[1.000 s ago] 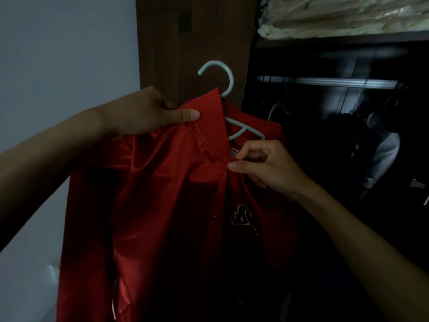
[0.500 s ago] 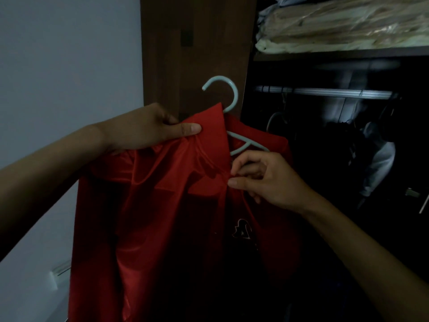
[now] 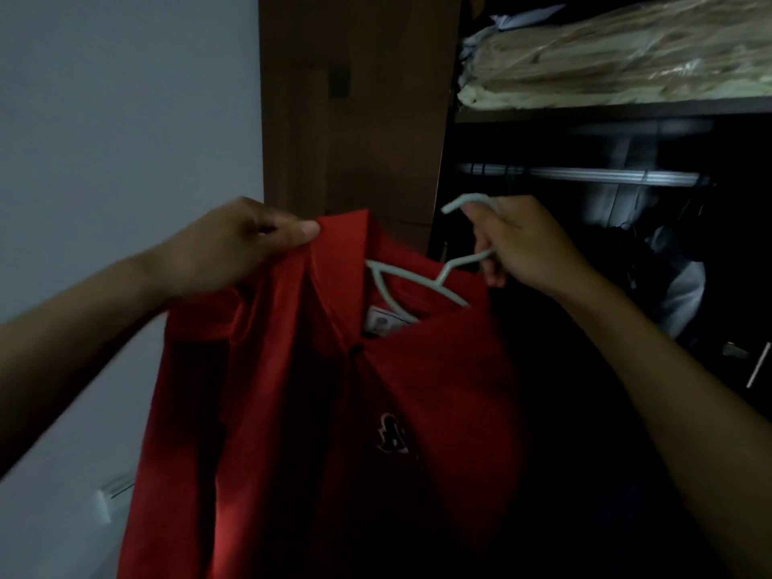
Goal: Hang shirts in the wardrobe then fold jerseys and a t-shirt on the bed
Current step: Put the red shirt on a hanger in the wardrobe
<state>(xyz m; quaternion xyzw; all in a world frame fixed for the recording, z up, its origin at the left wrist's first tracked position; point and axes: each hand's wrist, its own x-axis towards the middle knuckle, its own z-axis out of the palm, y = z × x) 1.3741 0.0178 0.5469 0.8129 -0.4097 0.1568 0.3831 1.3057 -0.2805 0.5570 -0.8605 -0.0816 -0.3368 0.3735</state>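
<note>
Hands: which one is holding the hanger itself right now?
The right hand, curled round the pale hanger at its hook. The left hand only pinches the red shirt at its collar.

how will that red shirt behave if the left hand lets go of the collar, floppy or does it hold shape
Likely floppy: the red shirt drapes in soft folds below the left hand pinching its collar. Its sheen suggests slick fabric, so it may slide along the pale hanger. It probably stays up, since the right hand grips the hanger's neck and the hanger sits inside the collar.

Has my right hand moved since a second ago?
Yes. The right hand left the shirt front and went up and right, toward the wardrobe rail, now gripping the hanger hook.
</note>
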